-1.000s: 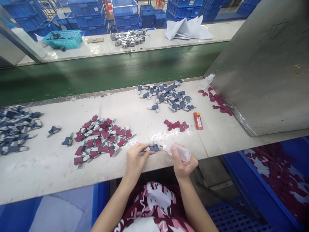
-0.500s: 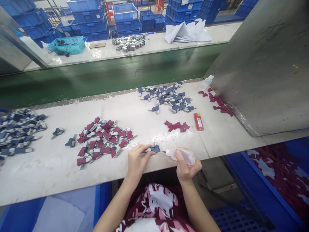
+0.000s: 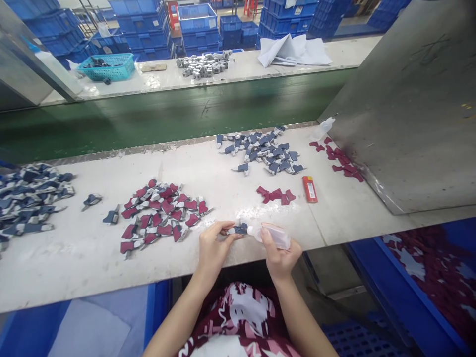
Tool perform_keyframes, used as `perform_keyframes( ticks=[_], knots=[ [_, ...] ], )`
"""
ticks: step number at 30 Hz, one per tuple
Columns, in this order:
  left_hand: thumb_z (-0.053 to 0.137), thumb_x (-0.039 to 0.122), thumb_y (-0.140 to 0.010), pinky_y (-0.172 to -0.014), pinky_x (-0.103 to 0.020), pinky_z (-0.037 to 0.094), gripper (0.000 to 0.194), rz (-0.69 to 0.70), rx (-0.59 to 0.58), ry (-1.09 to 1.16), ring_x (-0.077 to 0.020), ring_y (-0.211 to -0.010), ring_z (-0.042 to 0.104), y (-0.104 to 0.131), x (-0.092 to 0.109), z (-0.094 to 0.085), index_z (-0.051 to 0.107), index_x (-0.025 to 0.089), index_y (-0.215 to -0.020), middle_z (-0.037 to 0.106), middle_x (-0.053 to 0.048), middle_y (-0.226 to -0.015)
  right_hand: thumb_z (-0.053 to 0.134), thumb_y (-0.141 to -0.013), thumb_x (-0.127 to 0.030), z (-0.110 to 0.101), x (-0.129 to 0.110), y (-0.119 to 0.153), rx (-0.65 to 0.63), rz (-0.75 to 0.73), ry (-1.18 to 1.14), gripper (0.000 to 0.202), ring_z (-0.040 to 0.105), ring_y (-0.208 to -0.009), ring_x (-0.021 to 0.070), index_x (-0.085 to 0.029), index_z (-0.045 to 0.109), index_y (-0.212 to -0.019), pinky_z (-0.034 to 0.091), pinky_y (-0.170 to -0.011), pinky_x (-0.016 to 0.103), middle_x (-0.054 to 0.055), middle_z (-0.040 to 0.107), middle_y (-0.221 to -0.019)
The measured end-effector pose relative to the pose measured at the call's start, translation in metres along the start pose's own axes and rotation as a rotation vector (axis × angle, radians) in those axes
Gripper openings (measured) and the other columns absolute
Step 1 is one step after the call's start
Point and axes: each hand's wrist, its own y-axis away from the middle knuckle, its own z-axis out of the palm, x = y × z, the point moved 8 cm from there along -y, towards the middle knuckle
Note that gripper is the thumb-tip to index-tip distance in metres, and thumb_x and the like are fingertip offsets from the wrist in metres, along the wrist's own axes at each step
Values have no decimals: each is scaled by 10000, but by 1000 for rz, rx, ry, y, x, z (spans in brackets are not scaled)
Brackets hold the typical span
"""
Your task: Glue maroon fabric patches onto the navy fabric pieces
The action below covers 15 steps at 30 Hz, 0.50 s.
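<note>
Between the thumb and fingers of my left hand (image 3: 214,244) is a small blue and grey plastic part (image 3: 240,228), held just over the table's front. My right hand (image 3: 281,255) is closed around a translucent squeeze bottle (image 3: 275,235), tilted sideways with its nozzle end at the blue part. Whether the tip touches the part I cannot tell. Beyond my hands lie a few loose maroon pieces (image 3: 275,195) and a red lighter (image 3: 310,189). To the left is a heap of grey parts with maroon faces (image 3: 161,214).
Blue-faced parts (image 3: 266,151) lie at the back of the white table (image 3: 85,263), with another heap (image 3: 31,198) at far left. A metal panel (image 3: 405,124) stands on the right beside more maroon pieces (image 3: 345,163). A blue bin (image 3: 405,282) sits below right.
My right hand has moved left with the squeeze bottle, bringing its nozzle from a short gap away up to the blue part. The left hand keeps its hold. The view has shifted slightly.
</note>
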Motion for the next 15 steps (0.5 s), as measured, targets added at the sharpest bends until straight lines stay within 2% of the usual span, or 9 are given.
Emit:
perform_keyframes(
  ticks=[7,15],
  knots=[
    [825,217,-730,-691,-296,598,153,-15,7,12,-190,-702,722,0,1,0,765,198,-870,799,-30,-829,725,-840,-340,6,-6,-3,-77,2,2,194,731,-620,219,-155,782,-838,591,-565,295,80,778,-743],
    [837,176,-703,-702,-283,596,186,-25,15,42,-193,-737,738,0,-1,0,766,198,-874,804,-26,-837,744,-814,-378,2,6,-3,-63,130,-68,239,721,-612,235,-147,780,-760,576,-566,317,82,764,-706]
  ],
)
